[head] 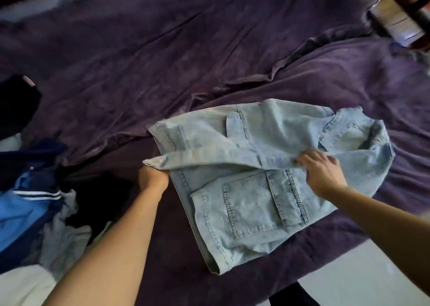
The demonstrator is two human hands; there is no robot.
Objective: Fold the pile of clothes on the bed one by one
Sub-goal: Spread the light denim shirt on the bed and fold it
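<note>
Two-handed, gripping the sleeve (209,160) of the jacket (251,208): clutching near its cuff with the left hand (153,177), pinching its other end with the right hand (322,173), holding it crosswise between both hands.

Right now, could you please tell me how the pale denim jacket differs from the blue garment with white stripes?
The pale blue denim jacket lies spread out on the purple bedcover; the bright blue garment with white stripes sits crumpled in the pile of clothes at the left. The left hand and right hand grip the denim jacket; neither touches the striped garment. Both are blue clothing.
</note>
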